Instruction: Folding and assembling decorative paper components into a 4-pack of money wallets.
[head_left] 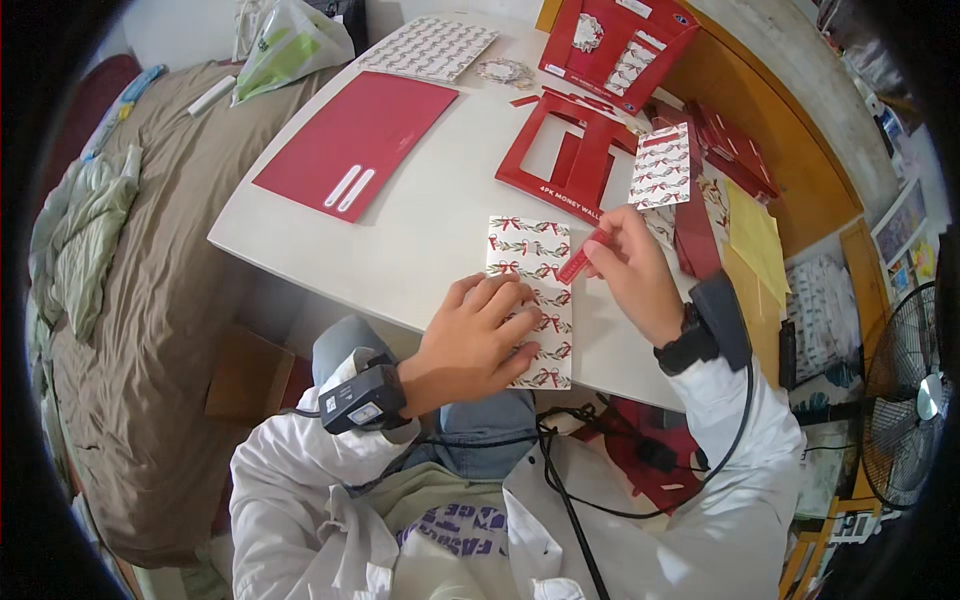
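Observation:
A long white card (530, 238) printed with green garlands and red bows lies upright on the white table in front of me. My left hand (478, 340) rests flat across its middle, fingers spread. Just right of the card's upper part, my right hand (635, 265) pinches a small red strip (577, 262) between thumb and fingers. The strip slants over the card's right edge; whether it touches the card I cannot tell. Beyond the right hand lies a shorter card (661, 165) in the same pattern with a red strip near its top.
A red sheet (350, 140) with two white slots lies at left, a patterned sheet (430, 48) behind it. Red cardboard packaging with cut-outs (520, 165) and another red package (585, 75) stand farther back. Yellow paper (757, 245) lies right; a fan (905, 400) and bed (140, 330) flank the table.

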